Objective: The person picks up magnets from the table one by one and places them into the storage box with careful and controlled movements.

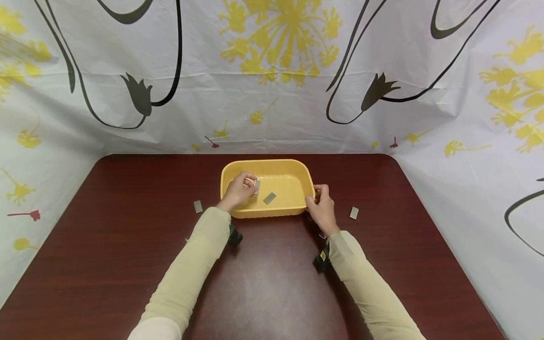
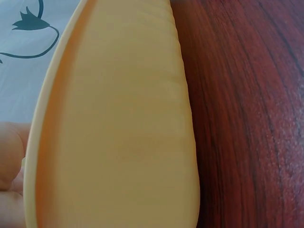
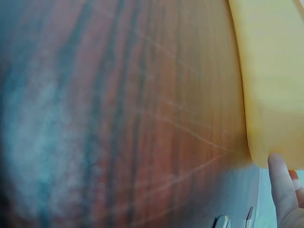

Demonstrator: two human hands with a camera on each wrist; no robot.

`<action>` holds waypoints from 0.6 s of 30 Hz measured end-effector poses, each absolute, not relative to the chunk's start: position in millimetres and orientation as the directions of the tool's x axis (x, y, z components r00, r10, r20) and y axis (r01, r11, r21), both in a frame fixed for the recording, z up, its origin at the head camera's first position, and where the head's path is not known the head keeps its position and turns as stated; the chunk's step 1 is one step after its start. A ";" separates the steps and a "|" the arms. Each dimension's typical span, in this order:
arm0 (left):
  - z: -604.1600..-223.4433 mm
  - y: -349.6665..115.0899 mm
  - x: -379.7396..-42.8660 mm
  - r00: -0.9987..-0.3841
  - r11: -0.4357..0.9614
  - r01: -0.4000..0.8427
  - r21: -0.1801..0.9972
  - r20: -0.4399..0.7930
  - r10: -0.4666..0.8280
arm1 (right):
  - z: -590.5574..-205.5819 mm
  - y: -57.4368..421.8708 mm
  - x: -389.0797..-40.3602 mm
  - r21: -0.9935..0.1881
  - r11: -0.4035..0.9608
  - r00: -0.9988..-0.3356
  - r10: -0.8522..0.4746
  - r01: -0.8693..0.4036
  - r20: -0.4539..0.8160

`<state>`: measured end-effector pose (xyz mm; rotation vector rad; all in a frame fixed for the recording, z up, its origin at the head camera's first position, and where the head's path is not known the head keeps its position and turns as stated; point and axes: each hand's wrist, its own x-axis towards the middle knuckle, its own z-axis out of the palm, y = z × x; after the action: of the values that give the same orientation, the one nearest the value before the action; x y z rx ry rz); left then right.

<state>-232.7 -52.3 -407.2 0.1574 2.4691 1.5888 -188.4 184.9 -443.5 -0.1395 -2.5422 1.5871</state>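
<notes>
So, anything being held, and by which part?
The right hand grips the yellow tray by its right end; the left hand seems to pinch a grey piece, exact spot unclear.

Your head view is bright, with a pale glare on the bench (image 1: pixel 267 293) at lower centre and soft shadows beside the sleeves (image 1: pixel 187 269). In your left wrist view, a dark shadow edges the tub (image 2: pixel 118 114). Your right wrist view looks blurred, with bluish glare at left and a dark lower-left corner.

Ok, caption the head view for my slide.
Left hand holds a grey piece in a yellow tray; right hand grips its right end.
</notes>
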 end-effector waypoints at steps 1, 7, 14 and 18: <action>-407.0 -51.8 -233.0 -0.974 0.413 -0.023 0.910 -0.113 0.195 | -443.2 185.1 -188.4 -0.898 0.439 -0.986 0.152 0.005 0.069; -406.6 -51.0 -233.7 -0.973 0.417 -0.044 0.908 -0.133 0.188 | -443.4 185.9 -188.3 -0.897 0.442 -0.986 0.151 0.008 0.066; -407.1 -51.1 -235.0 -0.970 0.444 -0.077 0.893 -0.170 0.175 | -444.0 185.8 -188.4 -0.902 0.432 -0.987 0.145 -0.002 0.072; -407.6 -51.5 -236.0 -0.969 0.474 -0.083 0.877 -0.182 0.166 | -444.5 185.8 -188.2 -0.904 0.428 -0.987 0.144 -0.001 0.069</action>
<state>-236.0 -51.5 -407.6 0.0716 2.4810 1.4955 -188.2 185.8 -444.5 -0.1279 -2.5371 1.6068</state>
